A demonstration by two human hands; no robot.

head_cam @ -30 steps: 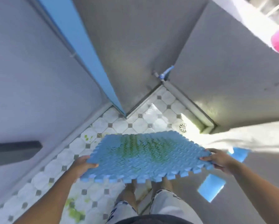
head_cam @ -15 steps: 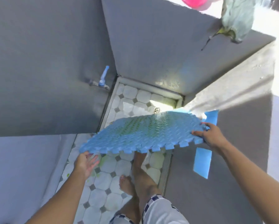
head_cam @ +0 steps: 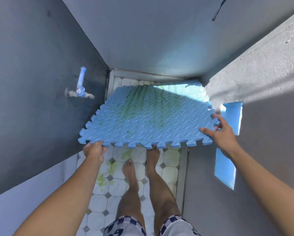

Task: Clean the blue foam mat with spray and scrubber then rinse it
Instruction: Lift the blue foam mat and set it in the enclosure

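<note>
The blue foam mat [head_cam: 149, 116] has jigsaw edges and green streaks across its ribbed middle. It is held roughly level above the tiled floor, its far edge near the back wall. My left hand [head_cam: 94, 150] grips the mat's near left corner from below. My right hand [head_cam: 223, 133] holds the near right corner, thumb on top. No spray bottle or scrubber is in view.
A blue-handled tap [head_cam: 80, 86] sticks out of the grey left wall. The white tiled floor [head_cam: 137, 200] carries green stains, and my bare feet [head_cam: 142, 164] stand on it. Grey walls close in at left, back and right. A blue foam piece [head_cam: 227, 160] leans on the right wall.
The view has turned to face the back wall. My left hand has taken hold of the mat's near left corner, and the mat now lies more level and closer to the tap.
</note>
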